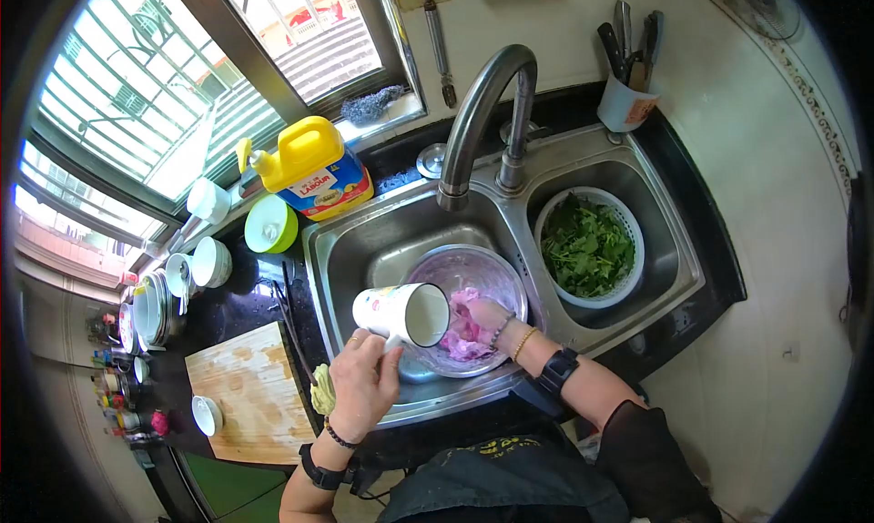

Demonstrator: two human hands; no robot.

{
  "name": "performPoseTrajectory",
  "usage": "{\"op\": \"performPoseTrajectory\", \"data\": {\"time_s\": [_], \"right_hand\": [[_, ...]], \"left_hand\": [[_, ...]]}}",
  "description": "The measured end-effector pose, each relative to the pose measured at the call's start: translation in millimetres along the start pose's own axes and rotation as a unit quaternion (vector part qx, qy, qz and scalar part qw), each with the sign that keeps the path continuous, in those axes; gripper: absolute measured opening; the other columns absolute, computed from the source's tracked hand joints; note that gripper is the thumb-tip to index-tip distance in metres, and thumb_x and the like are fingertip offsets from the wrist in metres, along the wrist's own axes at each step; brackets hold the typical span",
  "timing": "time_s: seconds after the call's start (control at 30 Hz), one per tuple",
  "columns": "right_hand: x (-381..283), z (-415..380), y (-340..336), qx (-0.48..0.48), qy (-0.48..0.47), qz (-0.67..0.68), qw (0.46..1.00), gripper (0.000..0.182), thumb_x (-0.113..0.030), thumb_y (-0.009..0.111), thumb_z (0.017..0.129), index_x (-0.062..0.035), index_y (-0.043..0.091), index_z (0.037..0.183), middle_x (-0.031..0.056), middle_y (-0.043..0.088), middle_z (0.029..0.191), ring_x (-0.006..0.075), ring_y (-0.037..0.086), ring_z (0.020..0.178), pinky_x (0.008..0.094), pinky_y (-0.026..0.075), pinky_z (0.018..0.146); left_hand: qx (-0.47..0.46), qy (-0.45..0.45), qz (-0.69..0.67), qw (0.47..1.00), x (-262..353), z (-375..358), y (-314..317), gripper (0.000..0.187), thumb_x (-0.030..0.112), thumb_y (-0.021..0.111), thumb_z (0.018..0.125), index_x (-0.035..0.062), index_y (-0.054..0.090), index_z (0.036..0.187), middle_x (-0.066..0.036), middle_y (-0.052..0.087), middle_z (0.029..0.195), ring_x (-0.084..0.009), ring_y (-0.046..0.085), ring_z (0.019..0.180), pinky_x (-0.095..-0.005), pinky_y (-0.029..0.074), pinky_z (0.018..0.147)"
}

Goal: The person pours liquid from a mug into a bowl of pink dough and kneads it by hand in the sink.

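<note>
While the left hand (364,375) holds a white mug (386,312) above the left basin (364,254) of the sink, the right hand (492,317) reaches into a bowl (439,268) standing there. The left fingers are closed around the mug's handle (393,343), with the thumb near it. The right fingers are partly hidden against a pink, cloth-like bundle (466,339), so whether they pinch it or only press on it I cannot tell.

The mug looks stiff and probably light when empty; its material, enamel or ceramic, is unclear, so it is safest treated as breakable. Wet fingers would likely make the glaze slippery, which makes the handle the surest hold, or the body's middle if a 2nd hand helps. The bundle seems soft, limp and wet, heavier than when dry and apt to slide; a full-palm gather suits it better than a pinch at 1 edge.

The mug lies tipped on its side in the air: its long axis runs roughly across the view, base toward the left, mouth toward the right and over the bowl's near-left part. Its handle faces the wearer. The bundle is crumpled and shows no clear long axis.
</note>
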State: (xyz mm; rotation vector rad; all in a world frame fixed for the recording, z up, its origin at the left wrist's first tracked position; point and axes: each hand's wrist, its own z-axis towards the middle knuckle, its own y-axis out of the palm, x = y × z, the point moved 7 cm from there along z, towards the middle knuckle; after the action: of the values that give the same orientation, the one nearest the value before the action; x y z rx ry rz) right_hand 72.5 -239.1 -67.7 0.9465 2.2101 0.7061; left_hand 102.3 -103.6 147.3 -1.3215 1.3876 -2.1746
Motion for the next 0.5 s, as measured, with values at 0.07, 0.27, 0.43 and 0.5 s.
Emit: {"op": "performPoseTrajectory", "data": {"time_s": [0.07,0.27,0.43,0.5], "right_hand": [[1,-3,1,-0.042,0.045,-0.001,0.998,0.021,-0.024,0.044,0.088,-0.01,0.05,0.073,-0.0001,0.045,0.057,0.0111,0.043,0.045,0.0229,0.037,0.039],[-9,-8,27,-0.107,-0.018,-0.26,0.959,0.024,-0.025,0.047,0.088,-0.0073,0.056,0.075,0.0002,0.052,0.059,0.0096,0.046,0.044,0.022,0.04,0.041],[-45,0,9,0.068,-0.108,-0.608,0.784,0.021,-0.024,0.052,0.085,-0.0053,0.062,0.085,0.0045,0.062,0.072,0.0136,0.057,0.061,0.0273,0.047,0.056],[-56,-36,26,0.149,-0.268,-0.609,0.731,0.024,-0.023,0.054,0.084,-0.0078,0.059,0.102,0.0076,0.062,0.087,0.0156,0.058,0.076,0.0281,0.048,0.067]], "left_hand": [[0.018,-0.036,-0.02,0.999,-9,-1,-7,0.015,0.007,0.058,0.074,0.0003,0.047,0.066,-0.013,0.045,0.062,-0.0288,0.047,0.055,-0.0362,0.035,0.049],[0.056,-0.145,-0.222,0.963,-65,-34,-13,0.015,0.009,0.055,0.081,-0.0002,0.051,0.07,-0.001,0.042,0.06,-0.0085,0.038,0.055,-0.0241,0.03,0.049],[0.08,-0.251,-0.327,0.908,-79,-69,-29,0.014,0.013,0.049,0.087,0.001,0.054,0.082,0.006,0.043,0.065,-0.0013,0.037,0.057,-0.0172,0.028,0.049],[0.108,-0.3,-0.341,0.884,-86,-86,-38,0.017,0.014,0.048,0.087,0.0007,0.055,0.095,0.003,0.052,0.071,-0.0024,0.043,0.061,-0.0172,0.035,0.053]]}}
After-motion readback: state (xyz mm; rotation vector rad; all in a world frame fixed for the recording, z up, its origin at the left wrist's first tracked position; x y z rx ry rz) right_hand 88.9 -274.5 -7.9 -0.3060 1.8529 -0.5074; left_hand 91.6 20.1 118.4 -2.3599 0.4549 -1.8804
